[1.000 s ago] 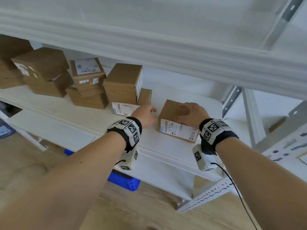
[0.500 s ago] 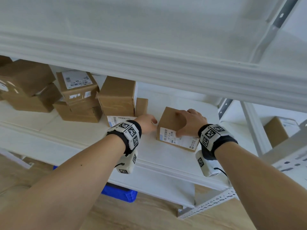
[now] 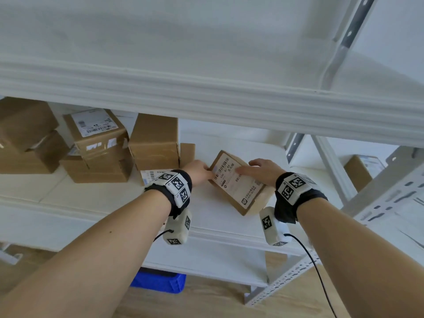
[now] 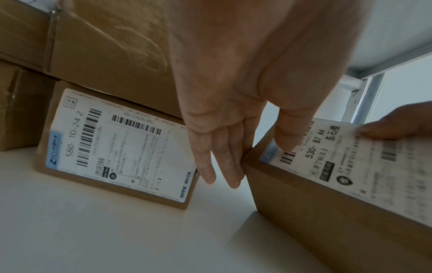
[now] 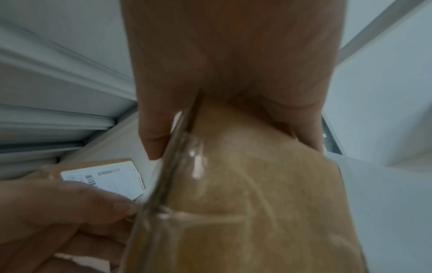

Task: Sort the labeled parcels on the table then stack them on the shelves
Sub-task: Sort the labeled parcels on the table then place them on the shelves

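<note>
Both hands [image 3: 231, 172] around blurred labelled parcel [image 3: 239, 182].

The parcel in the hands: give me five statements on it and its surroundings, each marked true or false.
1. The parcel is tilted, with its white label facing up toward the head camera. True.
2. Only the right hand touches it. False: the left hand grips its left corner too, thumb on the label.
3. Its label reads 580-10-24. False: that number is on the neighbouring parcel; this one reads 530.
4. It is stacked on top of another box. False: only the white shelf lies beneath it.
5. A blue bin sits on the floor below. True.
</note>
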`<state>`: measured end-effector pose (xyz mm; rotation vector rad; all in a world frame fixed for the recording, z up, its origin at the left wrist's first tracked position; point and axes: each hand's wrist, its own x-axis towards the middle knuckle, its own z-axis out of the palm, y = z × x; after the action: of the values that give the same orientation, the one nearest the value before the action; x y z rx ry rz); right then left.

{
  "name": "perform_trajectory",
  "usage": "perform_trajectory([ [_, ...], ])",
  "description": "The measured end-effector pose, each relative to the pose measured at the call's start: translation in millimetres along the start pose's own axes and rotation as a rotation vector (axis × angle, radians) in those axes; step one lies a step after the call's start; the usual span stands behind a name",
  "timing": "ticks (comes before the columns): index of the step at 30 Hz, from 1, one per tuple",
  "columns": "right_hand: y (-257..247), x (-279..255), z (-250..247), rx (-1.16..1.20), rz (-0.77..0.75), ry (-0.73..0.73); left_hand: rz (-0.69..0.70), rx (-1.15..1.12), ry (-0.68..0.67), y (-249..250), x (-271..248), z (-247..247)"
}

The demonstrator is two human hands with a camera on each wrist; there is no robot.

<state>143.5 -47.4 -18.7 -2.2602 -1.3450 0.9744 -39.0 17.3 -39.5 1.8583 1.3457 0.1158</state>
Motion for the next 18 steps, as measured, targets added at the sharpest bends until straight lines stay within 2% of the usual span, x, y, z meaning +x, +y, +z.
perform_trajectory([
  [2,1,-7,-2,0.037,0.019,-0.041,-0.012,-0.086,0.014,2,1,0],
  [7,21,-16,-1,0.24,0.186,-0.116,-0.074,-0.269,-0.031,14,-4,8],
  [10,27,-21,5,0.308,0.197,-0.112,-0.118,-0.28,-0.092,18,-7,17],
  [18,20,-42,22,0.415,0.171,-0.044,-0.184,-0.378,-0.152,11,-14,23],
])
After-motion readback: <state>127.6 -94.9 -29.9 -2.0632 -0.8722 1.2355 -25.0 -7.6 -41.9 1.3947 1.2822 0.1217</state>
